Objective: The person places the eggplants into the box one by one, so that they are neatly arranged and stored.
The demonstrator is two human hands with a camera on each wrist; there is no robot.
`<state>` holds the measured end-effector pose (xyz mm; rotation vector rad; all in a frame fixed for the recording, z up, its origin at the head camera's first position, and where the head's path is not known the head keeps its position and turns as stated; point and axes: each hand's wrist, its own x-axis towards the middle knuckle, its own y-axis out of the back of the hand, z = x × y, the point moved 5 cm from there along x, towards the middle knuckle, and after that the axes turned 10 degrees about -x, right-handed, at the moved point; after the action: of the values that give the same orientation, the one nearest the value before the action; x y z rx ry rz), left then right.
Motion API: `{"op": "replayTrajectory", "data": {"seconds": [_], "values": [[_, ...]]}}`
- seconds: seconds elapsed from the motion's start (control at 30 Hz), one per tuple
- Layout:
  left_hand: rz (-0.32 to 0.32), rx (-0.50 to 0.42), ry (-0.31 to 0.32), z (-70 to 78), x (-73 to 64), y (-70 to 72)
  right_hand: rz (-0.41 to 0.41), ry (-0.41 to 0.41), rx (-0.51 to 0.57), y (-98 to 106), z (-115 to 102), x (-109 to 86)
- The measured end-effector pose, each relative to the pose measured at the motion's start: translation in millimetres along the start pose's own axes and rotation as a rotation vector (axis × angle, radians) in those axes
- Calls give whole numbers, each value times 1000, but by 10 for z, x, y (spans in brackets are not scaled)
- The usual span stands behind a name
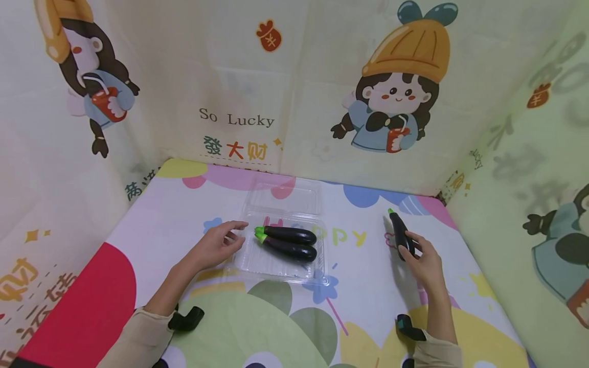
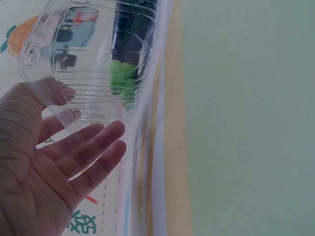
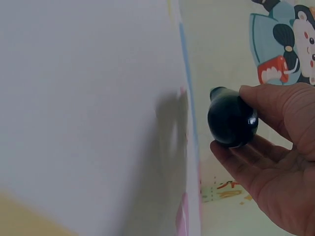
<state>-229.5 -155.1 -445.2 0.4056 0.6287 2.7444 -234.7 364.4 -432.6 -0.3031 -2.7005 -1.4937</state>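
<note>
Two dark eggplants with green stems lie side by side in a clear plastic clamshell box, its lid folded back behind it. My left hand is at the box's left edge, fingers loosely bent and spread. In the left wrist view, my thumb shows through the box's clear edge, while the other fingers lie apart from the thumb with nothing pinched. Over on the right, my right hand holds a third eggplant between thumb and fingers, stem pointing away. Its rounded end faces the camera in the right wrist view.
A colourful printed cloth covers the table. Pale printed sheets stand as walls behind and on both sides. The held eggplant casts a shadow on the cloth. Dark camera mounts are on both wrists.
</note>
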Motion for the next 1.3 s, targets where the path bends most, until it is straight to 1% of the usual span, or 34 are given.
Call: {"op": "replayTrajectory", "data": {"seconds": [0.13,0.27,0.47,0.73,1.0,1.3], "values": [[3,3,0,1,1,6,2,11,11,17,-57,7],[-1,4,-1,-3,7,2,9,44,17,30,-111,11],[-4,3,1,-6,2,1,16,77,2,40,-232,15],[-5,-2,-3,-1,-2,11,18,105,37,31,-404,9],[-2,-5,-4,3,0,12,4,127,19,-22,-452,11],[4,-3,5,10,1,9,33,230,5,-90,-523,-5]]}}
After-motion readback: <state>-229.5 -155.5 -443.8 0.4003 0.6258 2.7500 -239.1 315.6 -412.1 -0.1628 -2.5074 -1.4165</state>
